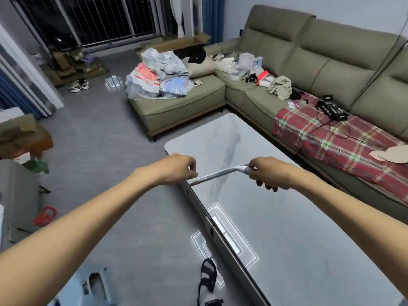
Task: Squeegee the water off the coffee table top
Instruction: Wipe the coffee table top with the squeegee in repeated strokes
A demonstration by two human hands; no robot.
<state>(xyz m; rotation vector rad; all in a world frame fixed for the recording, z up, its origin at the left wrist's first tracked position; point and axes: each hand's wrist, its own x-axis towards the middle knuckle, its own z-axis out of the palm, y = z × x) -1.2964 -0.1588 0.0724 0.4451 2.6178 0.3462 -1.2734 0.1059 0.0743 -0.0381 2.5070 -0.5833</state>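
Observation:
A white squeegee (217, 174) lies slanted over the left edge of the marble-patterned coffee table top (287, 228). My right hand (268, 172) grips its handle end over the table. My left hand (180, 167) pinches the blade's other end just at the table's left edge. The glossy top reflects a ceiling light near the front left. I cannot make out water on the surface.
An olive L-shaped sofa (320, 69) wraps the table's far and right sides, piled with clothes (159, 75) and a red plaid blanket (335, 140). Grey tile floor lies to the left, with a red object (45, 215) and boxes. My sandalled foot (207, 277) stands by the table.

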